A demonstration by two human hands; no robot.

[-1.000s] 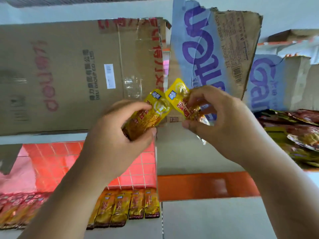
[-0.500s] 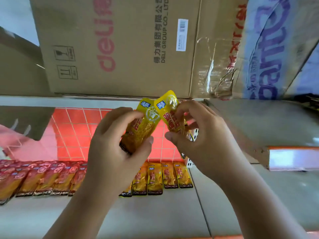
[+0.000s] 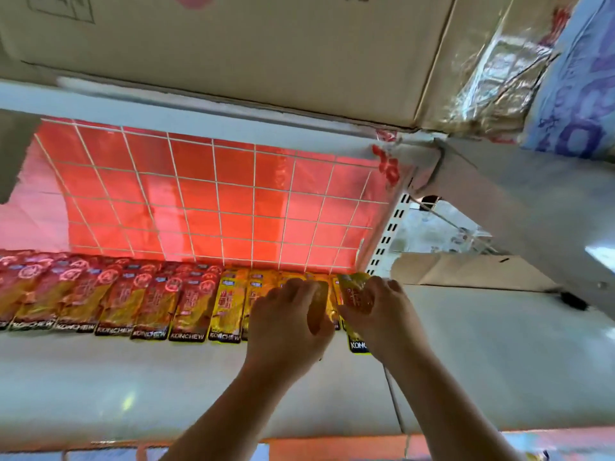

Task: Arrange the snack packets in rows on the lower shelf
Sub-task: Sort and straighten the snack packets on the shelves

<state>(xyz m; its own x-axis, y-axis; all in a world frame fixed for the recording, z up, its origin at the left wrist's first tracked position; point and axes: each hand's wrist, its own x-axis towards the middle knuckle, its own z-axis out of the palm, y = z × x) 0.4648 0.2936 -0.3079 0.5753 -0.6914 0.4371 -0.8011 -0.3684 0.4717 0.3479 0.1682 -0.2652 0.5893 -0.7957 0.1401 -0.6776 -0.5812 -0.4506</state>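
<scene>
1. On the pale lower shelf [image 3: 166, 377], at the right end of a row laid along its far edge, the right hand [image 3: 379, 311] clamps curled fingers over a yellow foil snack packet [image 3: 354, 287]. The packet's dark printed bottom edge pokes out near the wrist.
2. Just to its left, the left hand [image 3: 286, 314] curls fingers and thumb round a second yellow packet [image 3: 321, 301], low over the row's yellow packets [image 3: 229, 304]. Whether it touches them cannot be told.
3. Farther left, red foil packets [image 3: 100, 294] overlap like tiles, their tops against the red wire-grid back panel [image 3: 216, 201].
4. The likely risk is that a knuckle dragged across the slick, overlapping foil shoves neighbours askew. With the hands working side by side, one may also bump the other and skew a packet as it goes down.
5. Open room lies toward the near edge of the shelf, which allows an easy draw-back. To the right, a white slotted upright [image 3: 386, 241] and a brown cardboard flap [image 3: 466, 271] close off the row's end. A large cardboard box [image 3: 233, 44] on the shelf above limits lift.
</scene>
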